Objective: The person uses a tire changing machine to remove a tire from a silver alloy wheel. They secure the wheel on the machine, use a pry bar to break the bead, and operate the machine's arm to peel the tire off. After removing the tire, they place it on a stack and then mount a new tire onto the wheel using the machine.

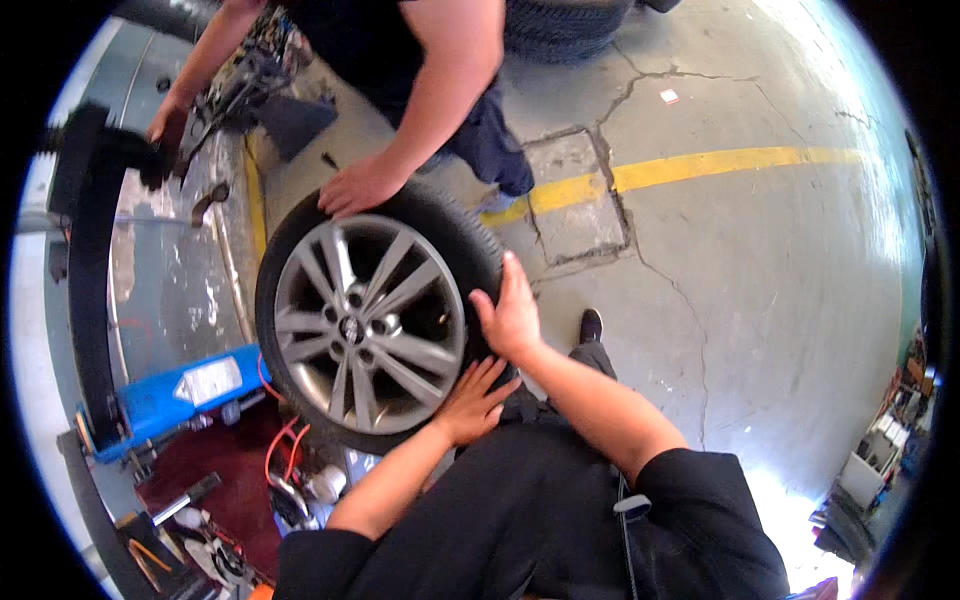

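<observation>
A car wheel with a grey spoked alloy rim and a black tyre fills the middle left of the head view. My left hand lies with fingers spread on the tyre's near right edge, its fingertips against the rubber. Farther up the same side, my right hand rests on the tyre with its thumb apart from the fingers. Across from me, a co-worker's hand presses on the top of the tyre. That person's other hand is at a dark part of the machine on the left.
A black upright machine arm and a blue machine part stand at the left. Tools and red cables lie below them. Another tyre is at the far edge. The grey floor has cracks and a yellow line.
</observation>
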The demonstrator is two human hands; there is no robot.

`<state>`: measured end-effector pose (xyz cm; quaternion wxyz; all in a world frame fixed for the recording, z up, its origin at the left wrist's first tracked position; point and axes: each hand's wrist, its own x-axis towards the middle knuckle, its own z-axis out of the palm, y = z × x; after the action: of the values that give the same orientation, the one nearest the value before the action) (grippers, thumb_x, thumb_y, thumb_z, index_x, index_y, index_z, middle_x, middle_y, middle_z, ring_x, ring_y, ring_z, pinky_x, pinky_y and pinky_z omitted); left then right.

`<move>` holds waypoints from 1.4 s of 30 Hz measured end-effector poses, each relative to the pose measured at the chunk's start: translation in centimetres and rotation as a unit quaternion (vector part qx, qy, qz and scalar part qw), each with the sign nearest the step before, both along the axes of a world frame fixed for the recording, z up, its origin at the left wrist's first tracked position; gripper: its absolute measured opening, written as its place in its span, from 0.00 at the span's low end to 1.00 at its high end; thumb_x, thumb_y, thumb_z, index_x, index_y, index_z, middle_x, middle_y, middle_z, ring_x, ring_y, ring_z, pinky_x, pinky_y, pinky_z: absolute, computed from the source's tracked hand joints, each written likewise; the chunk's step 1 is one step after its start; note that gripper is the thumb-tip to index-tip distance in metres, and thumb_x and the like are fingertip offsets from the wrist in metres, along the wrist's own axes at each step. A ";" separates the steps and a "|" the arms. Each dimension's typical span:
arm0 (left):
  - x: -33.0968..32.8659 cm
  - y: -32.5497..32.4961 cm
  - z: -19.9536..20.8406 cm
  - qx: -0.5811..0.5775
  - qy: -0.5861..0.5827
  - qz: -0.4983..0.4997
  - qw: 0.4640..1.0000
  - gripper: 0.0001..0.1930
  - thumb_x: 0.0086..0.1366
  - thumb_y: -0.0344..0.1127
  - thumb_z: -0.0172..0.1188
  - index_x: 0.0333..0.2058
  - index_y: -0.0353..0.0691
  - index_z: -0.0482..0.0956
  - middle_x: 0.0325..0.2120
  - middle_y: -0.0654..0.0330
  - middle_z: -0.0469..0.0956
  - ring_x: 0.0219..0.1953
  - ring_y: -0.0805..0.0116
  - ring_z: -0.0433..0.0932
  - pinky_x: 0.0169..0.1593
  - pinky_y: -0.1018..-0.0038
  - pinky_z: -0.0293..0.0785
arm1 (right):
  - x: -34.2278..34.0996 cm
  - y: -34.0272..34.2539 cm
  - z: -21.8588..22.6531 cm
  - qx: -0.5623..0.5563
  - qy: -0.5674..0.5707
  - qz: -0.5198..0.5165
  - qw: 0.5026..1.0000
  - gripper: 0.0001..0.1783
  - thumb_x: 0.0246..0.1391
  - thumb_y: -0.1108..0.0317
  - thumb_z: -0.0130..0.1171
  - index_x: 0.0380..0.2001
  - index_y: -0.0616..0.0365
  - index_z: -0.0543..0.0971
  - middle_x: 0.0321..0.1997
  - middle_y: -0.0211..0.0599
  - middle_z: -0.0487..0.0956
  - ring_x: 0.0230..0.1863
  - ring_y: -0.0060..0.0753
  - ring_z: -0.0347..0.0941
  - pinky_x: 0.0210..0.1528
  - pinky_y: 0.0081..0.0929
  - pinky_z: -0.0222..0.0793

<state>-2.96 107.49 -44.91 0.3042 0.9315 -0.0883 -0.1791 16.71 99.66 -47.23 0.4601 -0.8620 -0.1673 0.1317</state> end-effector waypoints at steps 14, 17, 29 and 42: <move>18.3 -2.5 2.6 0.200 0.001 0.211 0.957 0.36 0.65 0.41 0.66 0.72 0.47 0.73 0.78 0.35 0.53 0.80 0.26 0.45 0.79 0.33 0.38 | 16.1 -0.6 -29.3 -0.017 0.401 0.025 0.916 0.40 0.59 0.49 0.73 0.65 0.67 0.75 0.67 0.60 0.79 0.65 0.56 0.78 0.67 0.45 0.74; 17.8 -3.0 2.0 0.225 0.026 0.207 0.952 0.31 0.63 0.39 0.67 0.66 0.47 0.80 0.79 0.35 0.50 0.81 0.23 0.39 0.79 0.31 0.37 | 19.9 5.7 -36.7 0.010 0.393 -0.045 0.918 0.49 0.53 0.45 0.77 0.68 0.66 0.73 0.67 0.61 0.79 0.69 0.54 0.76 0.71 0.43 0.70; 18.0 -3.0 0.3 0.245 0.020 0.227 0.942 0.25 0.65 0.41 0.66 0.62 0.64 0.86 0.79 0.45 0.54 0.82 0.36 0.39 0.81 0.42 0.34 | 25.0 12.3 -40.4 0.052 0.322 0.100 0.940 0.22 0.69 0.48 0.64 0.58 0.46 0.87 0.55 0.47 0.88 0.57 0.49 0.85 0.58 0.40 0.79; 17.6 -3.5 5.3 0.168 -0.061 0.270 0.946 0.27 0.58 0.32 0.66 0.59 0.50 0.84 0.79 0.52 0.57 0.82 0.42 0.48 0.81 0.41 0.49 | 34.6 -16.5 5.4 0.399 0.082 -0.012 0.913 0.18 0.80 0.57 0.53 0.41 0.60 0.81 0.37 0.36 0.82 0.44 0.32 0.79 0.60 0.35 0.73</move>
<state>14.60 104.02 -39.58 0.1740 0.9671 0.1799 -0.0454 51.32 83.15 -41.83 0.7793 -0.5949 -0.1569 0.1190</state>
